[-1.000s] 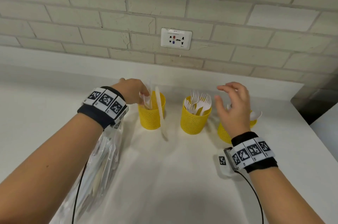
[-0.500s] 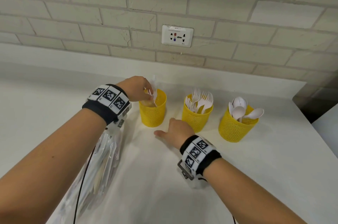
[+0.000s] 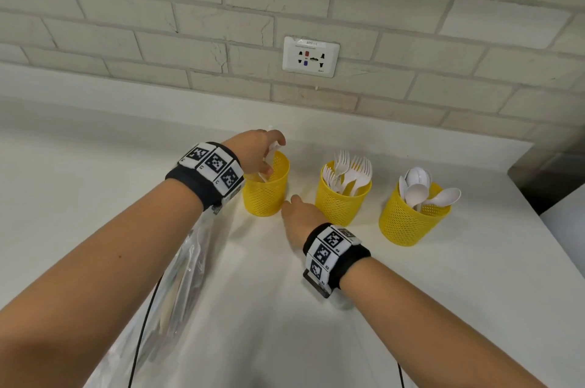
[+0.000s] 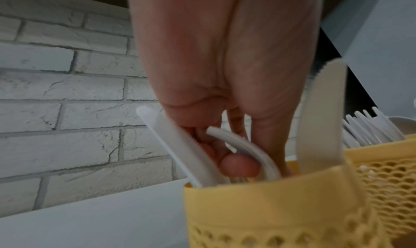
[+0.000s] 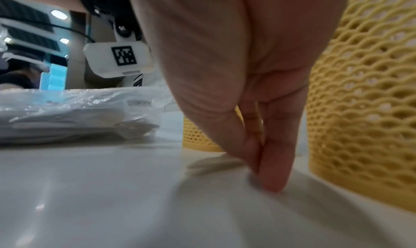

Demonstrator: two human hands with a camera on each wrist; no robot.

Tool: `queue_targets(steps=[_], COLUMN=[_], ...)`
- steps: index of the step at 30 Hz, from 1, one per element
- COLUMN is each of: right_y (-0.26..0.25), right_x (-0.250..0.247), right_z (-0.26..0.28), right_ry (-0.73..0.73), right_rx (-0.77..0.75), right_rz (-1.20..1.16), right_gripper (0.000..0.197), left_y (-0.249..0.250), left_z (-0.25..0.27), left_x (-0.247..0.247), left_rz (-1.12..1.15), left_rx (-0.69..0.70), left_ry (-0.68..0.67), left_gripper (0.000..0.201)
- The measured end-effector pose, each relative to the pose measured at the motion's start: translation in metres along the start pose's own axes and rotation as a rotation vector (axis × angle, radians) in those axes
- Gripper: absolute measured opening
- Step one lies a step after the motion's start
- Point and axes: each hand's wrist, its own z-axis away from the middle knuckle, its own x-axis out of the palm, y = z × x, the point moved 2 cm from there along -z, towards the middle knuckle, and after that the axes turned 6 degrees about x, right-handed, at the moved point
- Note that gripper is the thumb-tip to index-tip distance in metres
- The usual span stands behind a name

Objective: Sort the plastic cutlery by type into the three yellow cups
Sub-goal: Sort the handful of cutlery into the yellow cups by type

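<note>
Gripping white plastic knives (image 4: 193,155) w/ the left hand (image 3: 253,153), fingers curled round them inside the left yellow cup (image 3: 267,190), blades poking up past the rim. Wrist view shows serrated edges, matte white, thin and flat; one more knife (image 4: 319,120) leans on the cup's near wall. These look featherlight and stiff but bendy, prob slick too, so best taken mid-handle in a pinch, not by the blade. Right hand (image 3: 299,215) is down on the counter (image 3: 443,292) betw. left cup and middle cup (image 3: 343,201), thumb and fingertips (image 5: 273,180) pressed together at the surface; can't tell if anything's pinched there, too blurred. Middle cup has forks (image 3: 349,171), tines up; right cup (image 3: 411,220) has spoons (image 3: 418,193), bowls up. Clear plastic bag (image 3: 177,286) w/ more cutlery lies under the left forearm.
</note>
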Motion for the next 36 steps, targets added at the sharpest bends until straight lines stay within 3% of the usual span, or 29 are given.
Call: queue_targets(steps=[4, 8, 15, 18, 22, 25, 28, 30, 33, 34, 36], right_y=[0.004, 0.007, 0.019, 0.018, 0.02, 0.015, 0.004, -0.002, -0.003, 0.001, 0.018], right_x=[-0.011, -0.013, -0.015, -0.046, -0.094, -0.11, -0.103, -0.091, -0.073, -0.071, -0.071], right_z=[-0.003, -0.003, 0.008, 0.022, 0.042, 0.042, 0.026, 0.009, -0.002, 0.001, 0.019], right_ry=[-0.029, -0.1, 0.04, 0.267, 0.748, 0.948, 0.885, 0.725, 0.475, 0.495, 0.681], right_rx=[-0.127, -0.129, -0.222, -0.233, -0.263, -0.321, -0.287, -0.234, -0.145, -0.136, -0.13], right_rz=[0.097, 0.07, -0.226, -0.531, -0.844, -1.043, -1.093, -0.977, -0.716, -0.709, -0.768], right_gripper=[0.032, 0.023, 0.018, 0.019, 0.039, 0.027, 0.018, 0.019, 0.045, 0.048, 0.038], left_y=[0.003, 0.003, 0.011, 0.012, 0.011, 0.014, 0.019, 0.022, 0.029, 0.033, 0.041], left_z=[0.0, 0.003, 0.016, 0.028, 0.044, 0.053, 0.057, 0.059, 0.062, 0.064, 0.064], left_x=[0.001, 0.0, -0.035, -0.062, -0.095, -0.109, -0.116, -0.12, -0.124, -0.125, -0.126], left_rz=[-0.014, 0.005, -0.064, -0.079, -0.077, -0.095, -0.104, -0.126, -0.17, -0.182, -0.172], left_rx=[-0.019, -0.006, 0.111, 0.143, 0.172, 0.196, 0.219, 0.22, 0.246, 0.261, 0.298], left_ry=[0.03, 0.024, 0.189, 0.315, 0.478, 0.546, 0.573, 0.583, 0.605, 0.616, 0.637], left_gripper=[0.042, 0.013, 0.014, 0.015, 0.013, 0.013, 0.012, 0.013, 0.014, 0.015, 0.015])
